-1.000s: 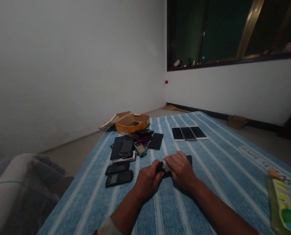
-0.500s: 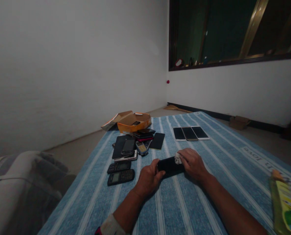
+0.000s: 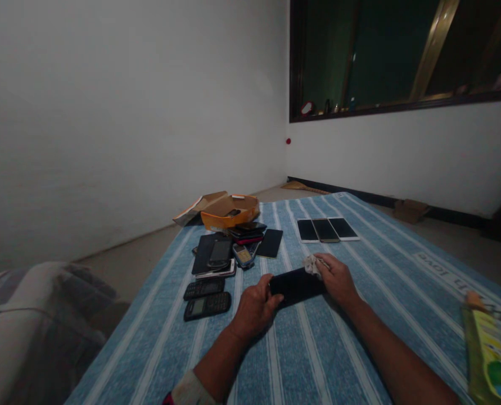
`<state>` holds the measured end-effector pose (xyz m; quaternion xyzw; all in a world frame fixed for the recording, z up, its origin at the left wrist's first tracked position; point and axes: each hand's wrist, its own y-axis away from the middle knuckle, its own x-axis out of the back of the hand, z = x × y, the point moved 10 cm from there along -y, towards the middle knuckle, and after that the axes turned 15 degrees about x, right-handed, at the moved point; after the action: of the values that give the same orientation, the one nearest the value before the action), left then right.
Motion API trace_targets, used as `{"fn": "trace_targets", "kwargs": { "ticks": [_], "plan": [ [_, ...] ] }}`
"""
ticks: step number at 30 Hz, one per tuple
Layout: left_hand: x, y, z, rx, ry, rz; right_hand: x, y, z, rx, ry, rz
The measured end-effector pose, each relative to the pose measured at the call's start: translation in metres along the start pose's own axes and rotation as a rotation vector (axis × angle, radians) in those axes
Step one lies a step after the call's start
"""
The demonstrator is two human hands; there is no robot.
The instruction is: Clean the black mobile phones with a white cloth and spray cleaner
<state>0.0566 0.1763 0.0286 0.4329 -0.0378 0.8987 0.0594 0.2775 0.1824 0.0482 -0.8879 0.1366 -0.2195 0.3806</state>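
Note:
My left hand (image 3: 255, 308) grips the near end of a black smartphone (image 3: 296, 285) that lies across the blue striped cloth (image 3: 309, 349). At the phone's far end my right hand (image 3: 338, 279) pinches a small white rag (image 3: 312, 263) against it. Three smartphones (image 3: 326, 229) lie side by side just beyond my hands. A pile of old phones (image 3: 233, 247) sits to the left, with two black keypad phones (image 3: 204, 298) nearest me.
An open orange cardboard box (image 3: 229, 209) stands at the cloth's far left corner. A yellow-green packet (image 3: 488, 351) lies at the right edge. A grey bundle of fabric (image 3: 31, 326) fills the lower left. White walls and a dark window stand behind.
My right hand slid with the white rag from the phone's left part to its far right end, uncovering the dark screen. My left hand kept its grip.

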Motion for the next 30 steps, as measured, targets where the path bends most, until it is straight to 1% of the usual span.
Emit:
{"fn": "trace_targets", "kwargs": {
  "ticks": [4,7,13,20,24,26,28,30],
  "plan": [
    [-0.001,0.000,-0.001,-0.004,0.019,-0.004,0.002,0.005,0.013,-0.149,-0.076,0.071],
    [0.000,0.001,0.001,-0.016,0.035,-0.012,0.002,0.009,0.019,-0.218,-0.108,0.099],
    [0.001,0.001,0.003,-0.007,0.044,-0.015,0.010,0.012,0.025,-0.277,-0.106,0.205],
    [-0.001,0.000,0.001,-0.004,0.064,-0.028,0.016,0.015,0.033,-0.319,-0.065,0.273],
    [0.000,0.000,0.000,-0.003,0.059,-0.018,0.019,0.016,0.035,-0.311,-0.024,0.273],
    [-0.001,0.000,-0.001,0.006,0.057,-0.019,0.021,0.015,0.034,-0.286,0.016,0.268],
    [-0.001,0.000,-0.001,0.011,0.053,-0.019,0.024,0.013,0.028,-0.214,0.086,0.260],
    [-0.001,0.000,0.000,0.012,0.045,-0.018,0.025,0.009,0.015,-0.086,0.180,0.238]
  ]
}}
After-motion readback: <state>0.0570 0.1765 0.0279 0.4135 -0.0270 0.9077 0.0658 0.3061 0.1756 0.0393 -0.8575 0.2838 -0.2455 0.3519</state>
